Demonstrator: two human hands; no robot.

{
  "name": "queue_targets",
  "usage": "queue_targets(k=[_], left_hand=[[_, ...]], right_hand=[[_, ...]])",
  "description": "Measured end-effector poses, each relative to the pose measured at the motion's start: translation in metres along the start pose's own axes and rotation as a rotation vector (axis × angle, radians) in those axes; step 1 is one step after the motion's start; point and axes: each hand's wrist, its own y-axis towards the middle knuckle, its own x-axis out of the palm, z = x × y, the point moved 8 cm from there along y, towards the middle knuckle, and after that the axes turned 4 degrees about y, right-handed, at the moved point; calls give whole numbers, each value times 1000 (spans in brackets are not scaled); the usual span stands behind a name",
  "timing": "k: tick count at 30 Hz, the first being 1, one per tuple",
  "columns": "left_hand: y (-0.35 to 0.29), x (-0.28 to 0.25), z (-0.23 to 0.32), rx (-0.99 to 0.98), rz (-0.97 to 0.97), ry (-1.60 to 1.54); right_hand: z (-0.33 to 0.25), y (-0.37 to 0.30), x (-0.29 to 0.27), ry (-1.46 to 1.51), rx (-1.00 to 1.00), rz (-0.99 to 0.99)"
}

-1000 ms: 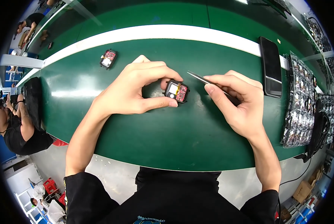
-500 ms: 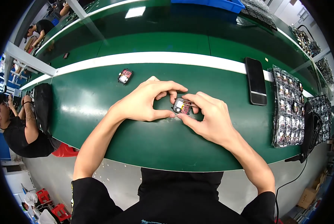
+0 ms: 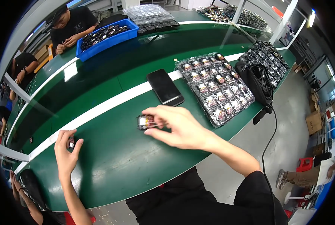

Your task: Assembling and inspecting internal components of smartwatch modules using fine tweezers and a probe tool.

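My right hand (image 3: 178, 125) is closed, pinching a small black-framed electronic module (image 3: 145, 122) with a red circuit board and a white and yellow part. Thin metal, perhaps tweezers, shows between its fingers. The module is over the green table, below the phone. At the left, my left hand (image 3: 67, 150) curls its thumb and fingers around a second small module (image 3: 71, 142), partly hidden by the fingers. To the right of my right hand lies a clear plastic blister tray (image 3: 217, 90) with similar modules in its pockets.
A black phone (image 3: 165, 88) lies across the white strip (image 3: 111, 99). Beyond the tray are a black bag with a coiled cable (image 3: 263, 80) and another tray (image 3: 266, 60). Across the bench, a person (image 3: 75, 28) works beside a blue bin (image 3: 107, 39) of dark parts.
The view has swung right. My hands have parted: the right carries its module toward the phone and tray, while the left has reached the second module, which lay alone on the table.
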Motion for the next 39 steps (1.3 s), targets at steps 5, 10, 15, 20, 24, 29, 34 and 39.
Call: queue_targets(k=[5, 10, 15, 20, 24, 29, 34, 39], left_hand=[[-29, -19, -41, -131, 41, 222], [-32, 0, -57, -212, -34, 97], [-22, 15, -34, -87, -121, -54], [-35, 16, -30, -95, -91, -63], [-42, 13, -51, -89, -80, -95], [-35, 21, -49, -93, -123, -160], [-43, 21, -37, -114, -160, -207], [-50, 22, -5, -52, -252, -242]], right_hand=[[60, -36, -125, -30, 342, 308], [131, -60, -239, -193, 373, 562], [172, -45, -288, -476, 494, 550], [158, -91, -306, -600, 495, 631], [155, -140, -295, -669, 697, 665], [161, -160, -292, -551, 677, 651], [159, -164, -303, -400, 593, 721], [111, -104, -235, -61, 480, 644]])
